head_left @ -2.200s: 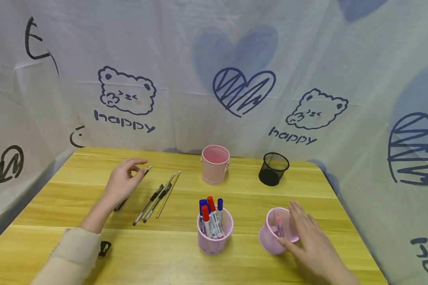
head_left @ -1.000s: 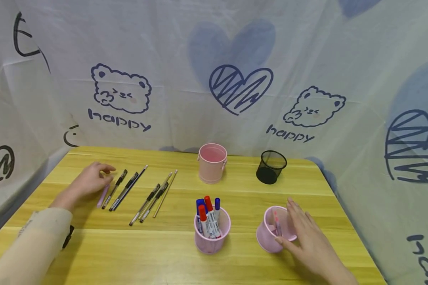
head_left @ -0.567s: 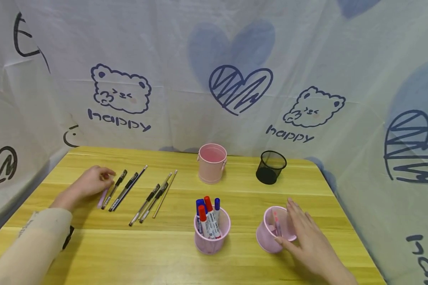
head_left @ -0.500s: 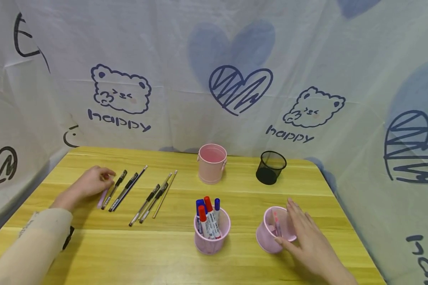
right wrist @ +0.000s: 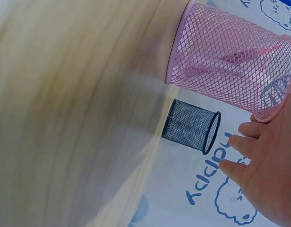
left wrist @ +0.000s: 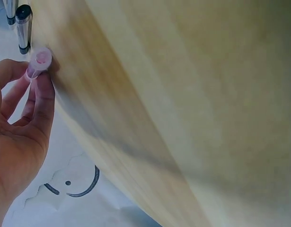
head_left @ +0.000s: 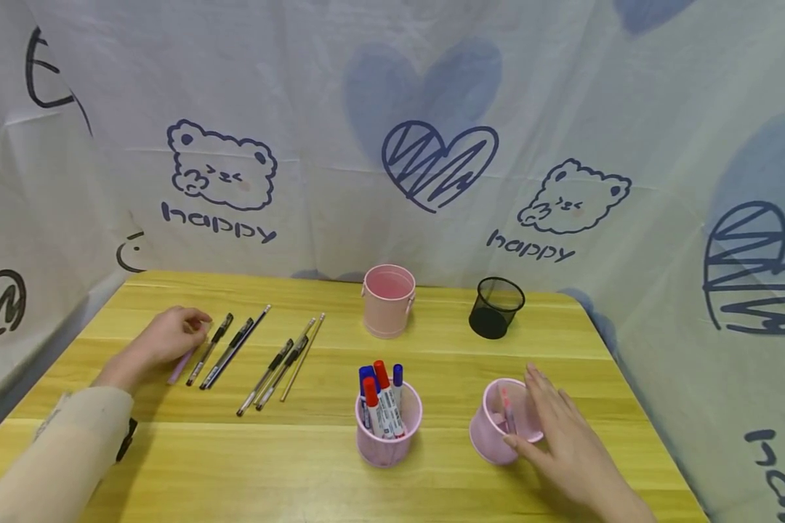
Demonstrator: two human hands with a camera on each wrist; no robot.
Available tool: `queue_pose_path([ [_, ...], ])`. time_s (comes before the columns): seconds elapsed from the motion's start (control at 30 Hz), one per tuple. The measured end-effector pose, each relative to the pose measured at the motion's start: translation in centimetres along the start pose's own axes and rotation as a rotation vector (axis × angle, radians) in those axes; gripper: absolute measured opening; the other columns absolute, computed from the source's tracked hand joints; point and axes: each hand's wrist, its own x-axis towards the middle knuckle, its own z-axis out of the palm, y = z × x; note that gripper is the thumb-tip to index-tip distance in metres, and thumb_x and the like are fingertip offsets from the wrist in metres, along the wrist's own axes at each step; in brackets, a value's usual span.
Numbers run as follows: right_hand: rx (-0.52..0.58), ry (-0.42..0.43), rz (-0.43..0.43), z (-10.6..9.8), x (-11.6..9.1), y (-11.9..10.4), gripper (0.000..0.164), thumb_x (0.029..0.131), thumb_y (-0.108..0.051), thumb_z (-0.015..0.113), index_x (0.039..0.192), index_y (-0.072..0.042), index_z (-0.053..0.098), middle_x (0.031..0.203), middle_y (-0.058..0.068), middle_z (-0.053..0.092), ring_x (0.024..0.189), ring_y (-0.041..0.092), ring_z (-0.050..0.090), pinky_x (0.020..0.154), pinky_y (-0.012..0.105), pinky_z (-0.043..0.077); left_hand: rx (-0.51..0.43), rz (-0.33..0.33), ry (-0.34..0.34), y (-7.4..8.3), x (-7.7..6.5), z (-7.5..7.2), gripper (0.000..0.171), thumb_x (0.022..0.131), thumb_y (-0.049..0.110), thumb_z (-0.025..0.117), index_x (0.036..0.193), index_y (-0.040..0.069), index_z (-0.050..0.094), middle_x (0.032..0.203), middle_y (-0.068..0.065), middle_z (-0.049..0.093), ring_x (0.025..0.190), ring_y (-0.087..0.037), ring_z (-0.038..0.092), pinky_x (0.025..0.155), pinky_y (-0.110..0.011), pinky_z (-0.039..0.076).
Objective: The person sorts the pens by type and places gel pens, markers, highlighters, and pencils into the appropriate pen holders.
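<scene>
In the head view my left hand (head_left: 170,335) is at the far left of the table, pinching a pale pink pen (head_left: 180,367) by its far end. Thumb and fingertips close round the pink pen (left wrist: 39,62) in the left wrist view too. My right hand (head_left: 565,443) rests on the rim of a pink mesh pen cup (head_left: 490,434), fingers straight along its right side and thumb at the near rim. Inside that cup stands a pink-tipped pen (head_left: 509,407). Black-capped gel pens (head_left: 209,350) and a dark pencil (head_left: 251,325) lie just right of my left hand.
Another pink cup (head_left: 384,452) holds red and blue markers (head_left: 386,407) at the centre. Behind stand a pink bucket (head_left: 389,312) and a black mesh cup (head_left: 495,312). More gel pens (head_left: 276,370) and pencils (head_left: 304,356) lie left of centre. A printed cloth (head_left: 327,94) borders the table.
My left hand has moved left from over the dark pencil to the pink pen and pinches it. The pen's near end has swung slightly left. My right hand has stayed on the cup.
</scene>
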Motion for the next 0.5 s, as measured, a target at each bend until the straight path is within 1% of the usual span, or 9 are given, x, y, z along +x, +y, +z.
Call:
queue_pose_path([
  [0.1,0.002,-0.013,0.009,0.0,0.0,0.0,0.095,0.098,-0.051,0.068,0.165,-0.003,0.02,0.169,0.018,0.026,0.153,0.04,0.029,0.122,0.016,-0.006,-0.013,-0.011,0.007,0.1,-0.2,0.0,0.037,0.1,0.012,0.061,0.13,-0.011,0.061,0.115,-0.026,0.06,0.104,-0.042,0.063,0.089,-0.057,0.055],
  [0.23,0.006,-0.026,0.022,0.0,0.0,0.0,0.095,0.099,-0.051,0.066,0.166,-0.005,0.017,0.17,0.018,0.024,0.153,0.04,0.028,0.122,0.015,-0.008,-0.04,-0.015,0.03,0.3,-0.5,0.1,0.039,0.102,0.012,0.061,0.134,-0.011,0.059,0.12,-0.03,0.057,0.108,-0.045,0.063,0.088,-0.055,0.057],
  [0.37,0.013,-0.044,0.044,0.0,0.1,0.0,0.096,0.099,-0.053,0.065,0.167,-0.007,0.015,0.171,0.016,0.023,0.154,0.039,0.027,0.123,0.018,-0.007,-0.06,-0.004,0.072,0.7,-0.8,0.2,0.04,0.101,0.009,0.061,0.135,-0.011,0.058,0.123,-0.032,0.055,0.109,-0.045,0.063,0.088,-0.055,0.058],
  [0.5,0.018,-0.051,0.052,0.0,0.2,-0.1,0.096,0.099,-0.054,0.064,0.167,-0.008,0.014,0.171,0.016,0.023,0.154,0.039,0.026,0.124,0.019,-0.006,-0.062,0.01,0.119,1.3,-1.1,0.2,0.041,0.099,0.007,0.062,0.136,-0.01,0.059,0.124,-0.03,0.055,0.108,-0.043,0.063,0.086,-0.053,0.058],
])
